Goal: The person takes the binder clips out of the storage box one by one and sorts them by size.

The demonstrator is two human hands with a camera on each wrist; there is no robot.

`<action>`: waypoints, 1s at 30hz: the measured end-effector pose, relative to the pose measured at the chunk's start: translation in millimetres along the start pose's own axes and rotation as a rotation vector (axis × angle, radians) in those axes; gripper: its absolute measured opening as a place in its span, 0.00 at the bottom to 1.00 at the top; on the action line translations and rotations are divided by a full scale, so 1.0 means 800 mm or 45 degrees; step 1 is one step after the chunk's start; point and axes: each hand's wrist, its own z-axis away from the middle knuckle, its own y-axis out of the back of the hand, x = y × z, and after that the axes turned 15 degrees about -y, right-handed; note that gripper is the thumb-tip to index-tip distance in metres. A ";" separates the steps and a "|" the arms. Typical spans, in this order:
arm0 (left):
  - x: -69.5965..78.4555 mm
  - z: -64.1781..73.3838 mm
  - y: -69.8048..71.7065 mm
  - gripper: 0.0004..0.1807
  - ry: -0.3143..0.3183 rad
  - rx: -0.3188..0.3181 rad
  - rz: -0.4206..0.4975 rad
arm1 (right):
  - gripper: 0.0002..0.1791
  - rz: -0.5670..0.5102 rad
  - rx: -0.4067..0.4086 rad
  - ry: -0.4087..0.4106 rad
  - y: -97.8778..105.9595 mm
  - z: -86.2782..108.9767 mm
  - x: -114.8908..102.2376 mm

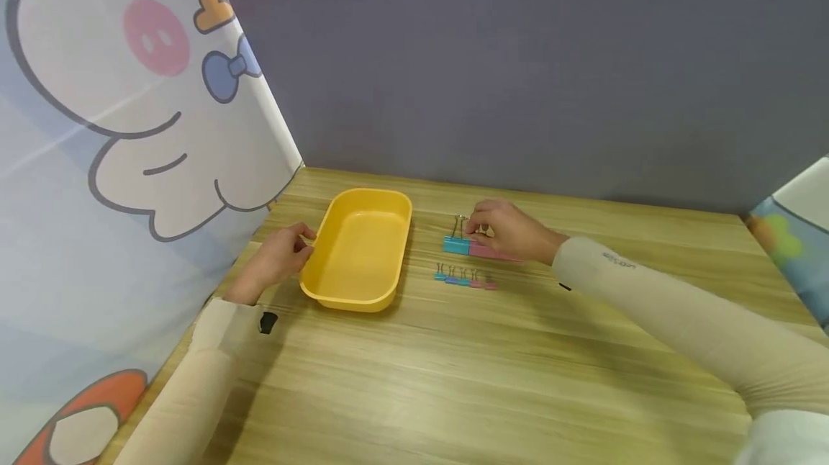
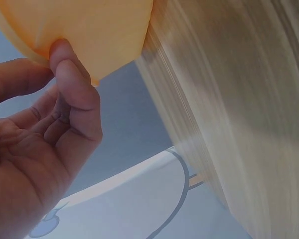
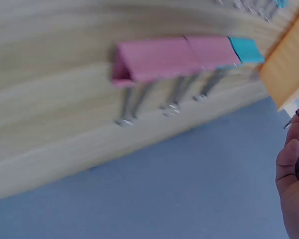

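Observation:
My left hand (image 1: pixel 278 260) pinches the left rim of a yellow tray (image 1: pixel 363 302). In the left wrist view its thumb and fingers (image 2: pixel 72 82) meet at that rim. My right hand (image 1: pixel 508 229) is over a row of large binder clips, one teal (image 1: pixel 456 245) and two pink (image 3: pixel 157 57), their wire handles standing up. At the right edge of the right wrist view, its fingertips pinch a small dark clip with a wire handle (image 3: pixel 287 123), mostly hidden by the fingers. Nearer to me lies a row of several small coloured binder clips (image 1: pixel 463 281).
The wooden table (image 1: pixel 414 386) meets a grey panel (image 1: pixel 518 76) at the back. A cartoon-printed curtain (image 1: pixel 129 163) hangs along the left side, and another printed cloth (image 1: pixel 796 249) is at the right edge.

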 end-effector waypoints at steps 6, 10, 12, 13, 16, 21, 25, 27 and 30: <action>-0.003 0.005 0.002 0.12 0.008 0.005 0.017 | 0.09 -0.018 -0.001 -0.045 -0.018 0.047 0.016; -0.007 0.007 0.003 0.13 0.025 -0.002 0.009 | 0.09 -0.034 -0.010 -0.080 -0.035 0.075 0.025; -0.008 0.008 0.005 0.13 0.027 -0.004 0.010 | 0.09 -0.038 -0.027 -0.104 -0.042 0.086 0.029; -0.008 0.008 0.005 0.13 0.027 -0.007 0.011 | 0.08 -0.044 -0.035 -0.116 -0.046 0.091 0.030; -0.009 0.009 0.007 0.13 0.026 -0.009 0.012 | 0.08 -0.069 -0.044 -0.153 -0.054 0.102 0.032; -0.009 0.010 0.008 0.13 0.024 -0.008 -0.003 | 0.07 -0.092 -0.019 -0.133 -0.065 0.105 0.034; -0.009 0.006 0.007 0.13 0.015 -0.015 -0.005 | 0.07 -0.073 -0.007 -0.130 -0.068 0.106 0.035; -0.008 0.004 0.006 0.13 0.015 -0.019 0.005 | 0.07 -0.065 -0.012 -0.145 -0.068 0.105 0.034; -0.009 0.004 0.006 0.14 0.020 -0.018 0.016 | 0.06 -0.059 -0.034 -0.172 -0.068 0.104 0.033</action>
